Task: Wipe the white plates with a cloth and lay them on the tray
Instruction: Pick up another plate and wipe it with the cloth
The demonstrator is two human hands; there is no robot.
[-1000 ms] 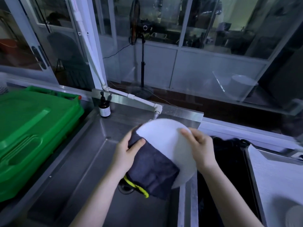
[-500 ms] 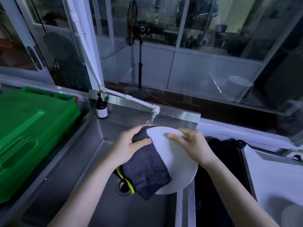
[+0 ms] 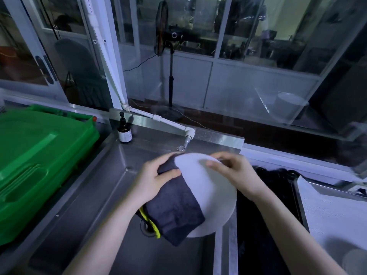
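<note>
We see the white plate (image 3: pixel 213 197) held up, tilted, over the right side of the steel sink (image 3: pixel 89 215), just below the tap (image 3: pixel 187 136). The left hand (image 3: pixel 153 183) grips a dark cloth (image 3: pixel 176 211) folded over the plate's left edge, thumb pressed on top. The cloth's yellow-trimmed end hangs toward the drain. The right hand (image 3: pixel 238 175) pinches the plate's far rim, fingers curled over it. The white-lined tray (image 3: pixel 333 215) lies to the right, apart from the plate, with a dark basin between them. A brown pump bottle (image 3: pixel 124 132) stands at the sink's back corner, beside a green plastic bin (image 3: pixel 39 155).
</note>
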